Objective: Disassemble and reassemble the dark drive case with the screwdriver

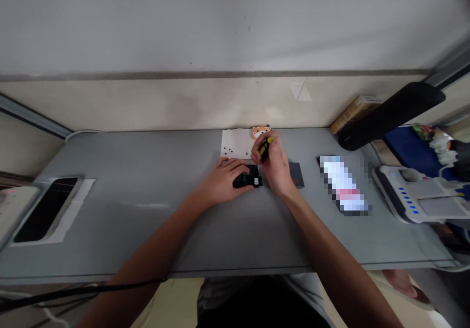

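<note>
My left hand (pixel 227 178) is closed around the left part of a small black device (pixel 253 177) on the grey desk, its thumb and fingers on either side. My right hand (pixel 273 164) grips a black and yellow screwdriver handle (pixel 265 149), held just above the device's right side; its tip is too small to make out. Behind the hands lies a white sheet (pixel 235 139) with several tiny dark pieces on it. An orange and white animal-faced item (pixel 260 131) sits at the sheet's back right corner. A dark flat pad (pixel 296 175) shows beside my right wrist.
A lit, pixelated phone (pixel 343 183) lies on the right, with a white power strip (pixel 414 196) beyond it. A black cylinder (pixel 391 115) leans near a book (pixel 354 112). Another phone (pixel 47 210) rests at the far left. The wall borders the desk's back.
</note>
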`<state>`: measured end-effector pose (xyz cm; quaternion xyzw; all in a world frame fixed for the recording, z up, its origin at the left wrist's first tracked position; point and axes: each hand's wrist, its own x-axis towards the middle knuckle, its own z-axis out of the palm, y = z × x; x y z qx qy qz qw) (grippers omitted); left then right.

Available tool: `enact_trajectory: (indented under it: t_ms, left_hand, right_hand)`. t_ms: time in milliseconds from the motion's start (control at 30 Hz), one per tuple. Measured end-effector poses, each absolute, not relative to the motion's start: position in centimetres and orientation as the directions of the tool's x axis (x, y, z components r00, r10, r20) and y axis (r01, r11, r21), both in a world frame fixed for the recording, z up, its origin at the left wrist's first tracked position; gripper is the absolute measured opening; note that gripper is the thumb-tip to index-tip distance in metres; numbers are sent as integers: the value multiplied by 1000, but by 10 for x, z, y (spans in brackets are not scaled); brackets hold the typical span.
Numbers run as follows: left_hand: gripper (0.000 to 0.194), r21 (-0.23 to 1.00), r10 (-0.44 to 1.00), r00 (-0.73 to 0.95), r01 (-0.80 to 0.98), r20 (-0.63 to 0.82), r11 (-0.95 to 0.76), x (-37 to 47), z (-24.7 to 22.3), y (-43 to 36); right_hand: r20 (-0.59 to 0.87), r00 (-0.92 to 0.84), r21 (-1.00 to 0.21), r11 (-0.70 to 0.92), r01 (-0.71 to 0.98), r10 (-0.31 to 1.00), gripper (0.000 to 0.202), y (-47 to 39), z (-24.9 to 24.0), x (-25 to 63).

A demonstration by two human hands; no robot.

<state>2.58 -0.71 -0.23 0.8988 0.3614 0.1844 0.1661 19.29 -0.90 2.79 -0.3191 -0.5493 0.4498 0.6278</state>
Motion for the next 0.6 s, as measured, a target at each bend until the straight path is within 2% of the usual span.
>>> enact_trajectory:
  t_ms: [167,367,600]
  left_hand:
    - [21,413,703,677,588,218,-695,25,-4,-7]
    - [22,397,686,692,578,224,-713,24,-2,-7]
    - [21,398,680,702,574,210,-716,23,0,-8]
  right_hand:
    - [362,-26,-899,341,-275,932,31,-8,31,199]
    - [347,-6,-902,332,-275,938,44,-7,32,202]
    - [277,-21,-927,261,-268,961,45,-4,37,206]
